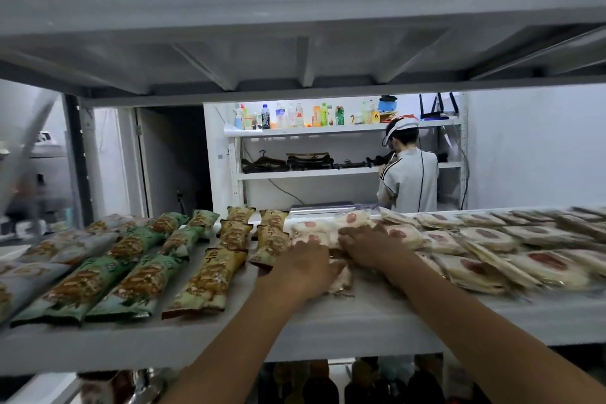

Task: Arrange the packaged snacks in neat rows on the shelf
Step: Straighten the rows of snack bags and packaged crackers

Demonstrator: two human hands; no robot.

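Snack packs (210, 275) lie across the shelf (360, 321): green packs (131, 259) in slanted rows at the left, yellow packs (236, 236) next, white packs (485, 239) overlapping to the right. The left hand (305, 269) rests on a loose white pack (342, 280) in the middle; blur hides whether its fingers (331, 267) grip or only press. The right hand (364, 246) lies flat, fingers straight, on the white pile behind. Sliding the loose pack square against its neighbours, pile held steady, should work best.
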